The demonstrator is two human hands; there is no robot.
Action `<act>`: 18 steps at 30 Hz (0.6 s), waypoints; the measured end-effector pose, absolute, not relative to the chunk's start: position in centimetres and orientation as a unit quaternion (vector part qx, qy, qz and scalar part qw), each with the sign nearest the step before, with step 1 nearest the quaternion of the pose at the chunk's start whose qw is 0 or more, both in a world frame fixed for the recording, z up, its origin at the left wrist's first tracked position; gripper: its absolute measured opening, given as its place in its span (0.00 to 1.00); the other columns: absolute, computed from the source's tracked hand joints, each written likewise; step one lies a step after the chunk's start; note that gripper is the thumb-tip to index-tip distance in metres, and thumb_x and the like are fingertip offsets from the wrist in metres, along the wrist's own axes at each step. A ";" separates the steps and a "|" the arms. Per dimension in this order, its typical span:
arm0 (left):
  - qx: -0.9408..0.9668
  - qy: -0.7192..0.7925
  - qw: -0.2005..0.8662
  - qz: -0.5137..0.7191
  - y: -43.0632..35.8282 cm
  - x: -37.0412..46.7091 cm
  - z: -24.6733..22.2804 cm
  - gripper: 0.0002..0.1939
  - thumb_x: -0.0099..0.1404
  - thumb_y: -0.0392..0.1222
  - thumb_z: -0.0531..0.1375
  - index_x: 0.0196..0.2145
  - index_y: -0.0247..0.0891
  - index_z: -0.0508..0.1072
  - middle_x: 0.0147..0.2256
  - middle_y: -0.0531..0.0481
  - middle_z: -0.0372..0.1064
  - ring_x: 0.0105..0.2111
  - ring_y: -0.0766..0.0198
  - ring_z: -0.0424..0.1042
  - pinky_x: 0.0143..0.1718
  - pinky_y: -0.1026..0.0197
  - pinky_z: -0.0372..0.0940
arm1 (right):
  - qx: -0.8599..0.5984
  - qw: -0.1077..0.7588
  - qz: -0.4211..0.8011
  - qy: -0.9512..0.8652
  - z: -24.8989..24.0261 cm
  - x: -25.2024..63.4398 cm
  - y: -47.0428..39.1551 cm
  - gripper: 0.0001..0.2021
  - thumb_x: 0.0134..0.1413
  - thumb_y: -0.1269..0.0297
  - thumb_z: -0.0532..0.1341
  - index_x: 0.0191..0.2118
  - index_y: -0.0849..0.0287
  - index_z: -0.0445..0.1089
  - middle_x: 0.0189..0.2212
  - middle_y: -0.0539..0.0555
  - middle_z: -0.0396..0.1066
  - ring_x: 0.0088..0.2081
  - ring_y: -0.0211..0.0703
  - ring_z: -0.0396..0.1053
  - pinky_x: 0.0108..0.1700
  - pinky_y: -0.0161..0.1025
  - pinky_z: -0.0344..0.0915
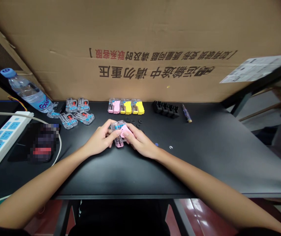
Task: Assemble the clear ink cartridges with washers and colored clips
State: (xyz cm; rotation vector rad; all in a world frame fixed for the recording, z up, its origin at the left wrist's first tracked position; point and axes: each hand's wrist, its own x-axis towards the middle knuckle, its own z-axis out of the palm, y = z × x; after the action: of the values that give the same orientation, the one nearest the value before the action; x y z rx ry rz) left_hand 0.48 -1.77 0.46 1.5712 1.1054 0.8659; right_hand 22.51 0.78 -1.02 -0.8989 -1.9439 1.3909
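Over the middle of the black table, both hands grip a small clear plastic piece with pink parts (119, 143), perhaps a toy. My left hand (102, 136) is closed around its left side, thumb across the front. My right hand (140, 139) pinches its right side, the thumb on a flat pink part (126, 129). Fingers hide some of the piece. Just beyond stand a similar pink one (114, 106) and two yellow ones (126, 107) (137, 107). Several small black rings (133, 121) lie close behind my right hand.
Several clear pieces with red and blue insides (68, 121) lie at left, near a water bottle (29, 91), power strip (5, 137) and blurred dark object (43, 142). A black slotted holder (166, 109) and screwdriver (187, 113) lie at right. Cardboard (140, 32) stands behind.
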 end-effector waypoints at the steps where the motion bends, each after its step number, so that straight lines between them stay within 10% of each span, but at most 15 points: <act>1: 0.648 0.454 0.495 0.360 -1.8 0.4 0.5 0.25 0.73 0.65 0.62 0.50 0.40 0.68 0.24 0.58 0.71 0.19 0.68 0.68 0.23 0.66 0.60 | -0.337 0.289 0.530 -0.722 -1.0 22.5 0.8 0.26 0.76 0.41 0.55 0.62 0.59 0.66 0.32 0.49 0.68 0.28 0.38 0.63 0.29 0.35 0.63; 8: 0.600 0.469 0.486 0.429 -1.3 -0.1 0.7 0.27 0.72 0.64 0.63 0.54 0.41 0.67 0.25 0.59 0.69 0.22 0.67 0.68 0.26 0.65 0.64 | -0.340 0.309 0.596 -0.659 -1.0 22.5 1.1 0.24 0.70 0.36 0.60 0.42 0.56 0.66 0.27 0.43 0.60 0.22 0.33 0.58 0.22 0.33 0.62; 18: 0.632 0.471 0.460 0.408 -0.8 -0.5 0.9 0.22 0.71 0.61 0.65 0.40 0.37 0.78 0.33 0.47 0.80 0.29 0.64 0.74 0.32 0.63 0.68 | -0.418 0.367 0.468 -0.686 0.0 23.4 2.1 0.25 0.66 0.37 0.65 0.45 0.58 0.74 0.31 0.50 0.70 0.25 0.37 0.63 0.26 0.36 0.64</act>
State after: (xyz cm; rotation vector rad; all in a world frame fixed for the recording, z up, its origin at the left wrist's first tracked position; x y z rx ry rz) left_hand -0.47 -0.85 0.90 1.5561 1.1604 1.0035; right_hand 23.43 2.09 -0.02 -1.0750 -1.7628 1.2036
